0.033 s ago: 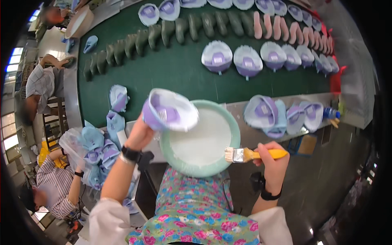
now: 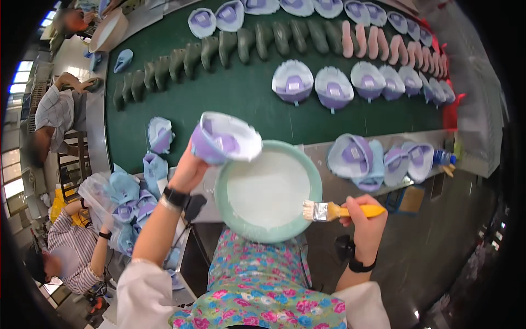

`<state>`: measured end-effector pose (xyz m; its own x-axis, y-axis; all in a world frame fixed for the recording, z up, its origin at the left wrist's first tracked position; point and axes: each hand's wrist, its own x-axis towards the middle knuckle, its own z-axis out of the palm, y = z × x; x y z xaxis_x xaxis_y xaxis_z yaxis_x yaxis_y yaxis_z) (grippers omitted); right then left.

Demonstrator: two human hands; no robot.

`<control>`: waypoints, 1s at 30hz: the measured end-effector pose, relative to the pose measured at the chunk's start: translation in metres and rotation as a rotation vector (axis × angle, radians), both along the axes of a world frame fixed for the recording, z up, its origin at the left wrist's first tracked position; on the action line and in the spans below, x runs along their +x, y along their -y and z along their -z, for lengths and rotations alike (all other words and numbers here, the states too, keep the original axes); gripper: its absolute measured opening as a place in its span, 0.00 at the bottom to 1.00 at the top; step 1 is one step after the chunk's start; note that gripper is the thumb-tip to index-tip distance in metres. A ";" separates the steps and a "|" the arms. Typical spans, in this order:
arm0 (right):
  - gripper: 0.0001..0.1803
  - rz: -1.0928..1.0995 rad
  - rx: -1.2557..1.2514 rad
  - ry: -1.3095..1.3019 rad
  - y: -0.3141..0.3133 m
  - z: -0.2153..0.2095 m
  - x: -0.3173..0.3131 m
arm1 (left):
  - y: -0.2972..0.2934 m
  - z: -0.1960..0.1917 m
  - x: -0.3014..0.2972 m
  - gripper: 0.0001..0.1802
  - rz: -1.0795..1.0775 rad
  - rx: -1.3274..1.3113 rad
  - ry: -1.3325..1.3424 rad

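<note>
My left hand [image 2: 189, 171] grips a purple-and-white shoe upper [image 2: 211, 143], tilted so its pale inside shows. The upper hangs over the left rim of a round green basin [image 2: 315, 192], in which white liquid [image 2: 268, 189] lies. In my right hand [image 2: 364, 219] is a flat paintbrush [image 2: 335, 211] with a yellow handle and a metal band. Its whitish bristles point left, above the basin's right rim. The fingers of my right hand are closed round the handle.
Dark green shoe lasts [image 2: 245, 45] and pink shoe-shaped pieces [image 2: 394, 49] line the green table [image 2: 230, 93]. More uppers [image 2: 334, 90] stand in rows. Loose uppers [image 2: 350, 159] lie right of the basin; a pile [image 2: 123, 186] is at left, beside another person [image 2: 76, 247].
My left hand has lifted the shoe upper slightly and tipped it, so less of its inside faces me. The paintbrush is nearly where it was, and the whole scene sits a little lower.
</note>
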<state>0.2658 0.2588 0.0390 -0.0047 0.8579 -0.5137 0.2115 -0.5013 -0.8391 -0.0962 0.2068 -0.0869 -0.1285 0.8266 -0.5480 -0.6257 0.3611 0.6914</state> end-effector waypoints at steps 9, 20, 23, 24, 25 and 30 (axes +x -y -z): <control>0.09 0.022 -0.055 0.062 0.006 0.034 -0.023 | -0.143 0.156 0.013 0.26 -0.104 0.089 -0.083; 0.13 -0.268 0.189 0.027 -0.008 0.027 -0.086 | 0.082 0.127 -0.193 0.33 0.272 -0.294 -1.807; 0.10 -0.292 0.092 -0.013 -0.005 0.021 -0.118 | 0.112 0.148 -0.223 0.26 0.347 -0.170 -1.660; 0.09 -0.319 0.103 0.015 -0.002 0.020 -0.129 | 0.100 0.139 -0.215 0.22 0.367 -0.115 -1.672; 0.08 -0.348 0.112 0.042 0.000 0.018 -0.136 | 0.085 0.130 -0.209 0.23 0.444 -0.050 -1.698; 0.15 -0.756 0.674 0.325 0.010 0.011 -0.184 | 0.039 0.027 -0.143 0.17 0.782 0.333 -1.645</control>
<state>0.0823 0.2486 0.0276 -0.6033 0.7975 -0.0056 0.5372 0.4012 -0.7419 -0.2394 0.1678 -0.1135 0.1200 0.9873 -0.1039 0.8910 -0.0610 0.4499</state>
